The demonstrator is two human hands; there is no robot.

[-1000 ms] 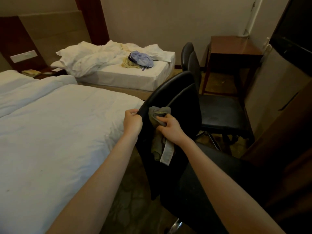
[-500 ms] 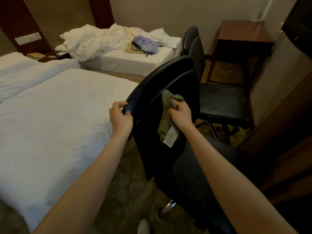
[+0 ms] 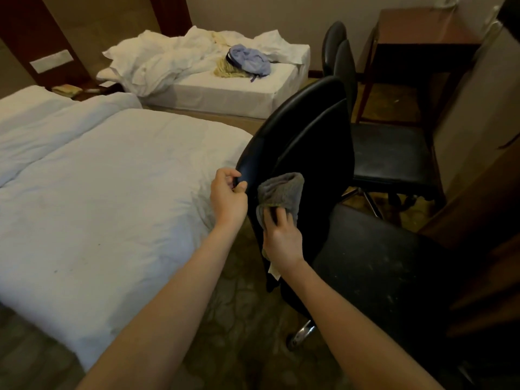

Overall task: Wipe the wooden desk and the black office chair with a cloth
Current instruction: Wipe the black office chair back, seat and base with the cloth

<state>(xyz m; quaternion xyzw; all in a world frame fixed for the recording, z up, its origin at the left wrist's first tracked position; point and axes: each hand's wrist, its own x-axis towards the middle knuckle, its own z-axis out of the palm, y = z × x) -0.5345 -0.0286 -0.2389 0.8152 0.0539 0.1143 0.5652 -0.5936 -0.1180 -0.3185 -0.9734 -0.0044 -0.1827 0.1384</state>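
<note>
White bedding covers the bed (image 3: pixel 98 192) on the left. Just right of it, the left hand (image 3: pixel 228 199) grips the side of the black office chair (image 3: pixel 315 142), thumb and fingers curled round the backrest rim, likely to steady it against the push of wiping. The right hand (image 3: pixel 281 237) grips the grey cloth (image 3: pixel 282 191) and presses it to the backrest. Far right, the wooden worktop (image 3: pixel 422 26) stands well apart in the corner, beyond a second chair (image 3: pixel 391 156).
</note>
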